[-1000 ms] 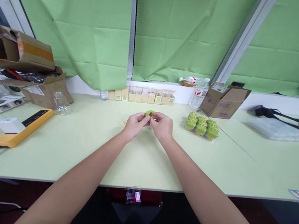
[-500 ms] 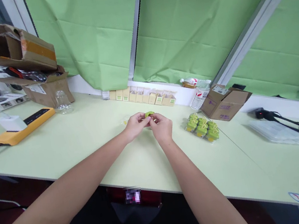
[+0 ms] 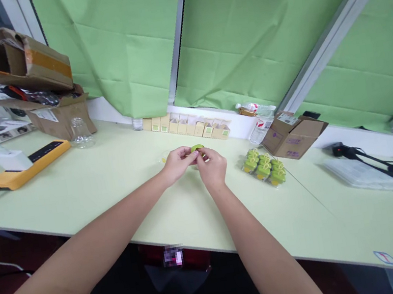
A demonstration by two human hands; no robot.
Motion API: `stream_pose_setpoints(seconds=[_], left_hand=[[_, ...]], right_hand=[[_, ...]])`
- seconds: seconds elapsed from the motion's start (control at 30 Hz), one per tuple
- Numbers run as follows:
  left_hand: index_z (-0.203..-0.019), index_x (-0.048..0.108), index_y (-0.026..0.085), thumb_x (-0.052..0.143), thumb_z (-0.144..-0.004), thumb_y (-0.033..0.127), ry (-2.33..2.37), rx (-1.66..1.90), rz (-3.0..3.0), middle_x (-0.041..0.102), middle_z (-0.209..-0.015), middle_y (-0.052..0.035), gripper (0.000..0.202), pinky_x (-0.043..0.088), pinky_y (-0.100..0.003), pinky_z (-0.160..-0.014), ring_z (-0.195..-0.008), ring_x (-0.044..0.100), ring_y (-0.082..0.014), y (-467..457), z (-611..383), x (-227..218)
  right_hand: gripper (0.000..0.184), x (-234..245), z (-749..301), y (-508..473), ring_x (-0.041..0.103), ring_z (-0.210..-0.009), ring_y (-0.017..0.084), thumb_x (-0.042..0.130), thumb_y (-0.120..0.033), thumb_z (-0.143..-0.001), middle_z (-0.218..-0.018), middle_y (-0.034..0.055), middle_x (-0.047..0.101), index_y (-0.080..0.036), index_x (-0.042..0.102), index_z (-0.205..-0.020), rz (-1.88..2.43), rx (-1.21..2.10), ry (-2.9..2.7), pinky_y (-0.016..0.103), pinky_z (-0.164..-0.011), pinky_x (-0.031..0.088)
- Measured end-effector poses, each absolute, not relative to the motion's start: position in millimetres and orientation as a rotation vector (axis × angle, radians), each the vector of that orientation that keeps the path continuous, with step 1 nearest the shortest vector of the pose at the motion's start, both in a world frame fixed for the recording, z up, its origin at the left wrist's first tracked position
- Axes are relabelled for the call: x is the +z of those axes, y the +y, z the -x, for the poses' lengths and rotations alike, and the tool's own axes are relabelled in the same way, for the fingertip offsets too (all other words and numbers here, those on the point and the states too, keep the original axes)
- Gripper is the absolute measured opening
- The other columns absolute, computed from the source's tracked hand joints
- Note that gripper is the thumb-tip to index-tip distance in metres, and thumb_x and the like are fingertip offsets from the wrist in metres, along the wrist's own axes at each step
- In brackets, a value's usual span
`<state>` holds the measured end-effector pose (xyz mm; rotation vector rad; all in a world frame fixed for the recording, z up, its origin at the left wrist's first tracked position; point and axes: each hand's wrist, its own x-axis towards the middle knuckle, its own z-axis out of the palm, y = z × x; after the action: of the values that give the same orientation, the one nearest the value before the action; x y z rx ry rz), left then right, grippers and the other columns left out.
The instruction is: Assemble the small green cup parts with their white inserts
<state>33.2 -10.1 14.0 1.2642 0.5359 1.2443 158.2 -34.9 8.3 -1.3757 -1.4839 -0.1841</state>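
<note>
My left hand (image 3: 179,163) and my right hand (image 3: 213,165) meet over the middle of the table (image 3: 176,209), fingers closed around a small green object (image 3: 197,147). Only its top edge shows between the fingertips; the rest is hidden, so its kind is unclear. A small clear plastic piece with a yellow spot (image 3: 163,159) lies just left of my left hand. To the right of my right hand, several small green items with yellow loops (image 3: 263,166) sit in rows in clear plastic.
Small beige boxes (image 3: 189,127) line the back. Plastic bottles (image 3: 260,129) and a cardboard box (image 3: 292,138) stand at back right, near a black device (image 3: 374,162). On the left are an orange power strip (image 3: 30,166), a clear jar (image 3: 81,133) and stacked cartons (image 3: 47,64).
The camera view has shifted slightly. Both hands stay together on the green object, which shows a little more of its dark underside between the fingers.
</note>
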Motion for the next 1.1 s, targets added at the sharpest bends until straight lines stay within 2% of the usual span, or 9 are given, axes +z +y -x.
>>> stream_pose_setpoints(seconds=[0.13, 0.3, 0.5, 0.77, 0.93, 1.1], left_hand=[[-0.091, 0.069, 0.011, 0.079, -0.072, 0.038, 0.528, 1.246, -1.292, 0.073, -0.092, -0.0082, 0.035, 0.053, -0.046, -0.094, -0.089, 0.068, -0.0199, -7.4, -31.5, 12.6], [-0.103, 0.072, 0.012, 0.081, -0.07, 0.038, 0.51, 1.243, -1.288, 0.073, -0.103, -0.0106, 0.043, 0.052, -0.047, -0.097, -0.095, 0.068, -0.0224, -4.3, -29.5, 9.3], [-0.101, 0.074, 0.012, 0.08, -0.071, 0.039, 0.513, 1.281, -1.285, 0.074, -0.101, -0.0096, 0.041, 0.051, -0.047, -0.1, -0.095, 0.068, -0.0223, -3.0, -30.3, 6.8], [-0.097, 0.075, 0.012, 0.079, -0.072, 0.039, 0.559, 1.234, -1.295, 0.074, -0.1, -0.0085, 0.037, 0.05, -0.047, -0.102, -0.096, 0.068, -0.0225, -5.3, -30.5, 10.0], [-0.09, 0.074, 0.011, 0.076, -0.074, 0.037, 0.587, 1.226, -1.274, 0.073, -0.092, -0.007, 0.03, 0.053, -0.046, -0.097, -0.087, 0.069, -0.0193, 4.0, -24.8, 8.2], [-0.088, 0.072, 0.011, 0.077, -0.071, 0.027, 0.665, 1.252, -1.346, 0.072, -0.088, -0.0065, 0.025, 0.057, -0.04, -0.086, -0.081, 0.067, -0.0162, 13.2, -16.9, 6.0]], right_hand=[[0.023, 7.3, -159.0, -34.0, 0.063, -0.073, 0.019, 0.053, -0.03, -0.088, -0.087, 0.0041, 0.073, -0.023, 0.074, -0.091, 1.349, -0.166, -1.521, 0.032, -0.075, 0.049], [0.023, 7.6, -159.8, -33.3, 0.062, -0.07, 0.018, 0.053, -0.031, -0.088, -0.087, 0.0042, 0.073, -0.023, 0.075, -0.091, 1.366, -0.12, -1.531, 0.032, -0.074, 0.049], [0.026, 12.4, -159.7, -35.7, 0.061, -0.067, 0.016, 0.05, -0.029, -0.09, -0.086, 0.0031, 0.072, -0.025, 0.075, -0.096, 1.41, -0.149, -1.651, 0.03, -0.072, 0.047], [0.026, 11.6, -159.6, -36.0, 0.06, -0.067, 0.016, 0.049, -0.027, -0.09, -0.087, 0.0031, 0.073, -0.023, 0.075, -0.094, 1.46, -0.163, -1.593, 0.029, -0.071, 0.046], [0.023, 12.9, -159.0, -36.7, 0.058, -0.063, 0.014, 0.052, -0.027, -0.088, -0.084, 0.0004, 0.073, -0.025, 0.075, -0.09, 1.402, -0.068, -1.573, 0.029, -0.07, 0.047], [0.021, 14.1, -160.0, -34.7, 0.059, -0.066, 0.014, 0.054, -0.026, -0.085, -0.086, 0.0011, 0.072, -0.024, 0.075, -0.09, 1.212, 0.036, -1.614, 0.028, -0.07, 0.05]])
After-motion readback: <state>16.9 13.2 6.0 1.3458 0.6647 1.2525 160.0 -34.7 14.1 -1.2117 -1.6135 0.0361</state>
